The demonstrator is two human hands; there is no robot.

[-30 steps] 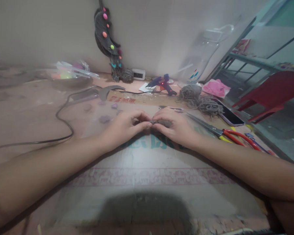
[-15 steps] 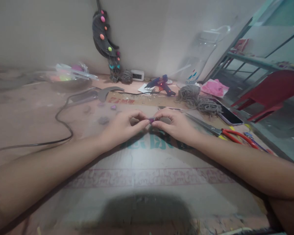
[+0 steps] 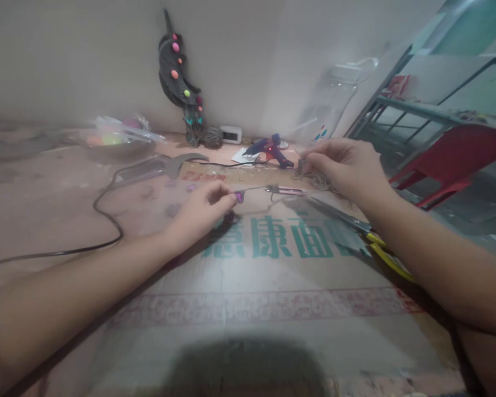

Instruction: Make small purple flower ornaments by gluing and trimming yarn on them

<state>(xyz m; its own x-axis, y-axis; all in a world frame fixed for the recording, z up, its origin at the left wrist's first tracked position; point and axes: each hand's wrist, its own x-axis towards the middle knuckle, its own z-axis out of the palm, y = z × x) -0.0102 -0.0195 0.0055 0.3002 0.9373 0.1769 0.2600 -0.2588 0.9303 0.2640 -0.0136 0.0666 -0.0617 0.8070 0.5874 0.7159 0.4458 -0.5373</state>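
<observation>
My left hand (image 3: 206,212) is closed in a pinch on a small purple piece (image 3: 240,196) above the cardboard. From that piece a thin strand of grey yarn (image 3: 254,189) runs off to the right. My right hand (image 3: 347,165) is raised at the right, its thumb and fingertips pinched on grey yarn (image 3: 301,165). Most of the yarn bundle lies hidden behind this hand. Scissors with yellow parts (image 3: 391,262) lie partly under my right forearm. Small thread snips (image 3: 287,191) rest between the two hands.
Behind stand a blue glue gun (image 3: 268,149) with a red light, a small white digital clock (image 3: 231,135), and a grey crescent ornament (image 3: 176,74) with coloured dots. A black cord (image 3: 107,204) curves along the left. A clear jug (image 3: 334,105) and red chair (image 3: 458,154) are to the right.
My hands were together on the purple piece. The right hand has moved away right and up to the grey yarn, while the left keeps the piece and has shifted slightly left.
</observation>
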